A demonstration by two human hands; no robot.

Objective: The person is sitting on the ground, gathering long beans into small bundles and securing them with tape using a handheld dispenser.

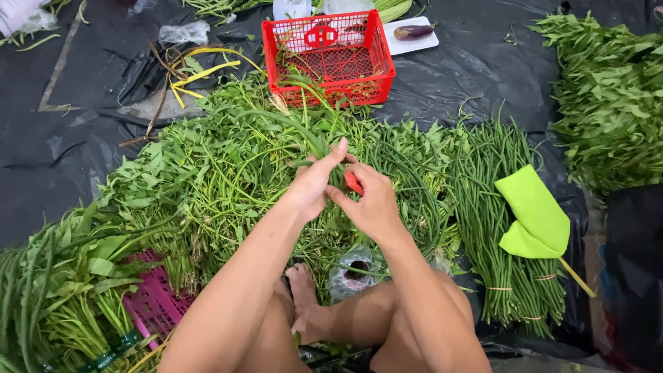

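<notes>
Hands met over leafy greens [228, 173], sorting long beans [311, 135].
Our left hand [311, 186] pinched limp, light stems; our right hand [373, 204] clamped a small red tool [353, 182].

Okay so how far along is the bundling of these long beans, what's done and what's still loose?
Done: one bundle of long beans lies tied with bands at the right. In hand: the left hand and right hand hold green stems and a small red thing. Left: the loose greens pile.
</notes>
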